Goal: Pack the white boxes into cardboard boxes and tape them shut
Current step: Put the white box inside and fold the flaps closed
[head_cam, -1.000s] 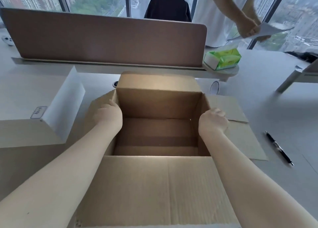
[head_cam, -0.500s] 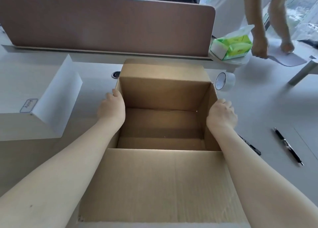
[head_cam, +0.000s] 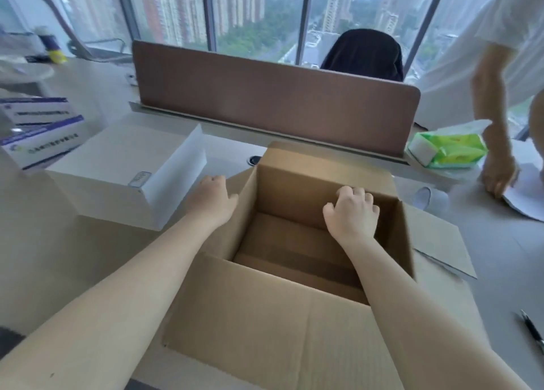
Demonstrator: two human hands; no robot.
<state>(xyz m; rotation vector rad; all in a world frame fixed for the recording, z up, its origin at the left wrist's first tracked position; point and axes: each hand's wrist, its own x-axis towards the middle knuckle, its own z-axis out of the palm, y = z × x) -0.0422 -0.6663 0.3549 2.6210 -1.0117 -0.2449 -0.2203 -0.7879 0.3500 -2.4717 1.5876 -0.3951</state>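
I see an open brown cardboard box (head_cam: pixel 294 316) standing upright on the desk (head_cam: pixel 500 286), near its front edge, all four flaps folded outward and nothing inside but its bare bottom. A large white box (head_cam: pixel 123 172) lies just to its left on the same desk, closer to the left edge, with its lid raised and a small label on its front.
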